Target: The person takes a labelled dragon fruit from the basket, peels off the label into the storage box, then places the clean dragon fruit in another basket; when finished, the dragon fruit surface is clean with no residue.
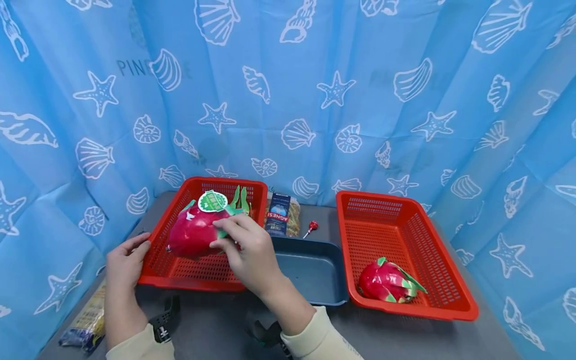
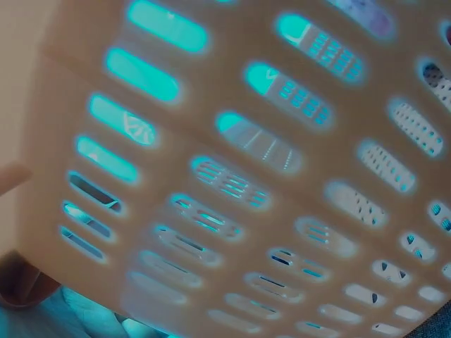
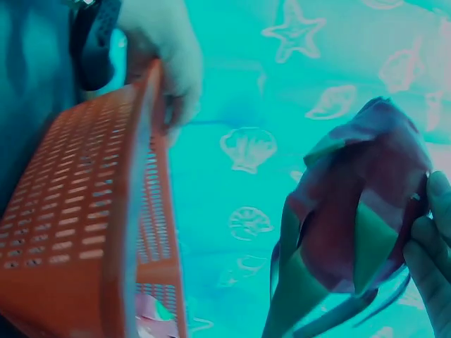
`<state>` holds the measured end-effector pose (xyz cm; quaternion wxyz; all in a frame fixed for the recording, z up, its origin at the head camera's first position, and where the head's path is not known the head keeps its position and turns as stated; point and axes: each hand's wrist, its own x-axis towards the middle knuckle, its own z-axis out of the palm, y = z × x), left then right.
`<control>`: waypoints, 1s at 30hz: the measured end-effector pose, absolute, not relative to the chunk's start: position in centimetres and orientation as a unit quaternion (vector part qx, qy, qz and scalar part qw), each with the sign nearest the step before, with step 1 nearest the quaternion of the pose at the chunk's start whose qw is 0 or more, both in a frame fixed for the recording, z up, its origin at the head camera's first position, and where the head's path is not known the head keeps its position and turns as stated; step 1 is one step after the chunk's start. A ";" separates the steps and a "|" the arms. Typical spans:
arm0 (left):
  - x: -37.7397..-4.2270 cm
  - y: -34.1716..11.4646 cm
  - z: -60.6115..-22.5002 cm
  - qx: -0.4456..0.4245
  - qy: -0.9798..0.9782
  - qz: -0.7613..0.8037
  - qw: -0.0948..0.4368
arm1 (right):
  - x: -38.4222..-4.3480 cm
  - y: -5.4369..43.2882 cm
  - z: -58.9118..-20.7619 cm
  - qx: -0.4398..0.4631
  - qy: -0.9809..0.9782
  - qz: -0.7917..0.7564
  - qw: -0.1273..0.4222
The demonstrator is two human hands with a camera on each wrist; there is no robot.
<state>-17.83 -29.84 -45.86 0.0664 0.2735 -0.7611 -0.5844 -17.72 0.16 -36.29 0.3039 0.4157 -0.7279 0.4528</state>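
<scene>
My right hand [image 1: 252, 250] pinches a pink dragon fruit [image 1: 191, 232] with green leaf tips above the left red plastic basket [image 1: 193, 285]. A round green-and-white label [image 1: 213, 201] shows at the fruit's upper side. In the right wrist view, the dragon fruit [image 3: 345, 218] hangs apart from the basket, fingertips [image 3: 423, 246] against its side. My left hand [image 1: 126, 262] grips the left rim of that basket; its slotted wall [image 2: 211, 148] fills the left wrist view. Green leaf-like pieces [image 1: 243, 197] show inside the basket, partly hidden behind the held fruit.
Another dragon fruit [image 1: 387, 281] lies in the right red basket [image 1: 454, 300]. Between the baskets are a dark blue tray [image 1: 310, 270], a red lollipop [image 1: 313, 226] and an Agnesi pasta bag [image 1: 279, 215]. A yellow packet [image 1: 90, 320] lies at left. A blue shell-patterned curtain [image 1: 288, 100] hangs behind.
</scene>
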 end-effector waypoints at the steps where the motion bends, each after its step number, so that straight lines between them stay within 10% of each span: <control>1: -17.8 -29.9 -45.8 0.274 -0.761 -0.584 0.064 | -17.3 0.7 -36.1 0.411 -0.724 0.459 0.309; 22: -17.8 -29.6 -45.7 0.278 -0.763 -0.580 0.059 | -7.1 11.5 -39.4 0.300 -0.751 0.462 0.365; 30: -17.8 -29.6 -45.5 0.279 -0.768 -0.573 0.057 | -3.2 12.9 -41.8 0.167 -0.848 0.429 0.262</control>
